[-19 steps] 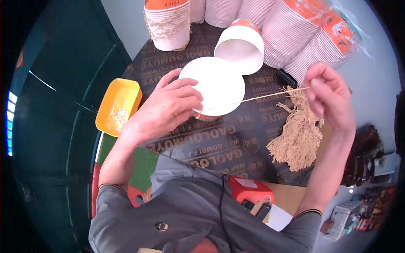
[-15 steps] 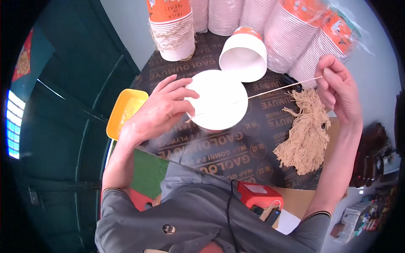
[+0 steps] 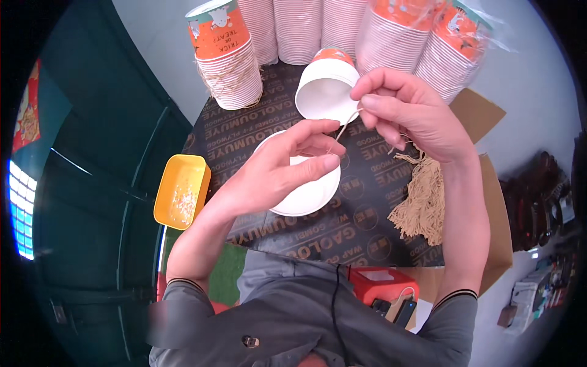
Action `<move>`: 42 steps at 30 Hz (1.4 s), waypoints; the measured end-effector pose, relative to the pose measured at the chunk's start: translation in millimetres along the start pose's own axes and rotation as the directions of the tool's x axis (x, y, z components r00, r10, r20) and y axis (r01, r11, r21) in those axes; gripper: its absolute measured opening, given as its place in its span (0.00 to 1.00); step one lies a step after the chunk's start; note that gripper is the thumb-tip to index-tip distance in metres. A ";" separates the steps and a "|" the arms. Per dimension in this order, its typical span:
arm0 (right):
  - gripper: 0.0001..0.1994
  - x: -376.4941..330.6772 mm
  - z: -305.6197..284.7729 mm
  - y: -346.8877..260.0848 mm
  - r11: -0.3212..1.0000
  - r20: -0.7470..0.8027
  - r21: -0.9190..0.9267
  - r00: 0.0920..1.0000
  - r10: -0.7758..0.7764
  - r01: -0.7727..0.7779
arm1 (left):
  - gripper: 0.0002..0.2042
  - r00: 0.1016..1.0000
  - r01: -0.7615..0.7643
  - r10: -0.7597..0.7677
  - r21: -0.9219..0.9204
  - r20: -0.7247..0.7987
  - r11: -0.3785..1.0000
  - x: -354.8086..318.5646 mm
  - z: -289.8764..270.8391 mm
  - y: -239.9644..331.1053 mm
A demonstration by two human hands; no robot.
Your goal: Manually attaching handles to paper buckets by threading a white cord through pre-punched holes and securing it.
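Over a white round paper tub (image 3: pixel 309 194) my left hand (image 3: pixel 275 165) is spread, thumb and index finger apart, hiding much of the tub. A thin beige string (image 3: pixel 347 125) runs from its fingertips up to my right hand (image 3: pixel 416 113). There the thumb and forefinger pinch the string's other stretch, and it curves slightly between the hands. Whether the left fingers grip it or only touch it is hard to see. Just beyond, a second tub (image 3: pixel 324 92), white with an orange base, lies on its side, its mouth toward me. A bundle of beige strings (image 3: pixel 422 205) lies below my right hand.
Tall stacks of nested tubs (image 3: pixel 298 30) line the back of the dark printed board (image 3: pixel 244 134). One stack (image 3: pixel 229 79) at left has strings wound round it. A yellow bin (image 3: pixel 162 196) with small bits stands left. Cardboard (image 3: pixel 498 226) is at right; a red box (image 3: pixel 388 284) sits below the table edge.
My right hand has come left and inward, bringing the string with it, so the once taut string is now short and curved. My left hand has lifted off the tub's face and turned.
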State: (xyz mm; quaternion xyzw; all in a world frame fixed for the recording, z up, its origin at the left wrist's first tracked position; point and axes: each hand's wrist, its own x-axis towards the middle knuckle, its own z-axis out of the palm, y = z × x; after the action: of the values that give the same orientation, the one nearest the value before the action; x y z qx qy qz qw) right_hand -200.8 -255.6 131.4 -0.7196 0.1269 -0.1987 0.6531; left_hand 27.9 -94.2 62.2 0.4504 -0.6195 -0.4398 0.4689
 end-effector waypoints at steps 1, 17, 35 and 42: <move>0.11 1.1 2.6 1.7 1.000 -0.013 -0.011 1.000 0.008 -0.008 | 0.24 1.000 -0.005 0.001 -0.131 -0.026 0.991 5.2 4.7 -3.3; 0.10 -24.7 -16.4 97.3 0.869 -0.090 -0.458 0.982 0.165 -0.188 | 0.12 0.964 0.227 -0.190 0.203 -0.184 0.953 44.2 -65.7 5.0; 0.14 -13.3 23.4 149.3 0.888 -0.310 0.460 0.931 0.194 -0.032 | 0.16 0.945 -0.026 0.259 0.745 -0.199 0.667 15.8 24.9 -25.7; 0.13 -19.5 32.9 141.2 0.880 -0.384 0.460 0.920 0.083 0.113 | 0.11 0.989 0.094 -0.028 0.464 -0.147 0.881 27.5 32.9 -32.1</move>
State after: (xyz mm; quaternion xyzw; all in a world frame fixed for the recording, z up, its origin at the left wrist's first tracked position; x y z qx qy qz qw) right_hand -192.4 -233.9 -13.0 -0.4843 0.1970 -0.3688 0.7685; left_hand -3.9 -123.5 30.6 0.5987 -0.6595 -0.2598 0.3730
